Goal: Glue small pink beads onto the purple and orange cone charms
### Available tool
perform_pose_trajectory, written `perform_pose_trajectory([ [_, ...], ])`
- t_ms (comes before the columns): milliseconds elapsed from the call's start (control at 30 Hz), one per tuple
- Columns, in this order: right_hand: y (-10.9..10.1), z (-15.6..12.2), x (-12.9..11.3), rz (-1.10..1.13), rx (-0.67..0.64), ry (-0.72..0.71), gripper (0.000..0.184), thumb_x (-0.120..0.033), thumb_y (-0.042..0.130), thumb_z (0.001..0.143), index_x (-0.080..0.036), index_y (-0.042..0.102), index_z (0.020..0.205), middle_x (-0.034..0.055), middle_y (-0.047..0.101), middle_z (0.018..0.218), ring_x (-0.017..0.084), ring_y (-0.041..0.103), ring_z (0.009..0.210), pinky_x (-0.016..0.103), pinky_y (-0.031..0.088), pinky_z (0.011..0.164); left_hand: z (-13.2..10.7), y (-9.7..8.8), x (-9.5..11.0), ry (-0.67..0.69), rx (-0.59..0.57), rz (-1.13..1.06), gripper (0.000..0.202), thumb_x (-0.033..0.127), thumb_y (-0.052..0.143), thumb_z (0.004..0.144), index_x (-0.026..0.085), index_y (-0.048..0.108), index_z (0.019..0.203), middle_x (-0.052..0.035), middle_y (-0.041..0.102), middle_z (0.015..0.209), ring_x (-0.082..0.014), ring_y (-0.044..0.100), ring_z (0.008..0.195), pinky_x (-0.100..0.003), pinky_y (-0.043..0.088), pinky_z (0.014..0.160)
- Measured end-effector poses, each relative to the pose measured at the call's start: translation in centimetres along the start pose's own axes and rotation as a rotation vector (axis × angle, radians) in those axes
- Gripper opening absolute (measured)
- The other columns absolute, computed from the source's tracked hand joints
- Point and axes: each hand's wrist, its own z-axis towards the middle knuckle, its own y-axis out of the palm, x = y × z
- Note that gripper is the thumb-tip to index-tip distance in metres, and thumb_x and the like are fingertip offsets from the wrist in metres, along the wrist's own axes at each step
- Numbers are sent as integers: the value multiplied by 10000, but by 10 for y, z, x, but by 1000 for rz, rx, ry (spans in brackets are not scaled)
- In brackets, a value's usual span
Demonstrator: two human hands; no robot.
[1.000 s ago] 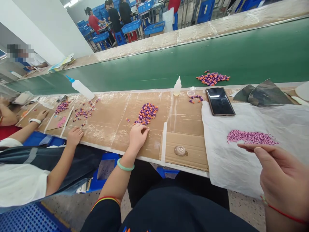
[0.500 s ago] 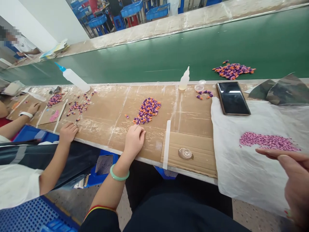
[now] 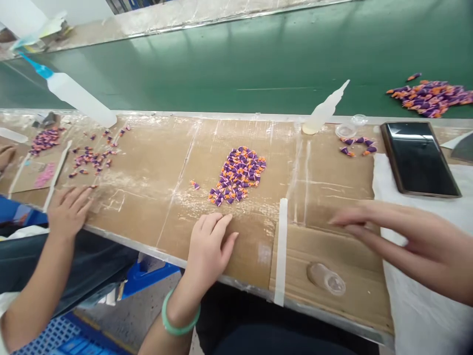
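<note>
Left hand (image 3: 209,249) and right hand (image 3: 414,236) empty near purple-orange pile (image 3: 237,175)

Left hand flat on cardboard (image 3: 148,217), fingers slightly spread, nothing held; pile just beyond fingertips, at 1 o'clock. Right hand open over cardboard, fingers extended and slightly apart, nothing visible in them; contact with cardboard unclear; pile at 9 o'clock. Phone (image 3: 419,158) at 12 o'clock from right hand. Bottle (image 3: 325,108) at 2 o'clock from pile. Co-worker's hand (image 3: 68,212) flat on cardboard, at 9 o'clock from left hand.
</note>
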Motion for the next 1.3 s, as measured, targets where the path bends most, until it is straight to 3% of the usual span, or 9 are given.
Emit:
perform_pose_trajectory([
  [67,14,42,-13,85,-130,-110,206,-232,454,1001,-235,660,991,42,719,891,153,687,798,265,533,678,0,-1,1,6,-16,20,318,229,538,971,120,553,1269,-156,633,1141,-274,577,1019,-417,504,885],
  [133,32,73,-20,63,-169,-234,213,-187,449,983,-188,662,969,46,695,806,160,658,720,282,496,630,0,-3,1,25,-51,19,364,224,541,971,102,530,1314,-187,597,1264,-284,555,1083,-422,480,924],
  [267,67,101,-30,-44,-167,-358,218,-126,449,945,-120,659,1004,60,686,777,183,623,676,312,460,614,1,-5,2,35,-113,13,383,236,526,980,102,522,1339,-223,482,1458,-284,537,1082,-428,444,922],
  [467,86,107,-37,-197,-32,-421,306,-113,446,923,-56,604,1179,50,671,743,186,588,660,311,431,604,3,-7,1,37,-184,-4,395,265,513,988,122,539,1355,-208,441,1515,-287,513,1089,-430,375,941],
  [767,88,104,-36,-245,-49,-442,259,-119,479,908,-80,633,1112,37,640,750,183,551,681,317,396,611,5,-8,3,25,-200,-19,381,262,512,989,134,544,1347,-191,468,1493,-286,510,1088,-428,361,947],
  [1000,85,103,-35,-282,-69,-495,308,-128,490,940,-122,635,1211,18,594,712,166,486,660,313,342,621,7,-10,3,34,-216,-25,410,258,528,983,131,531,1373,-187,477,1468,-287,505,1110,-417,358,955],
  [1300,85,102,-34,-298,-59,-500,260,-174,542,948,-103,666,1166,21,611,732,166,497,673,322,359,622,6,-9,2,30,-207,-24,395,273,528,986,143,530,1359,-194,485,1460,-287,512,1106,-425,377,942],
])
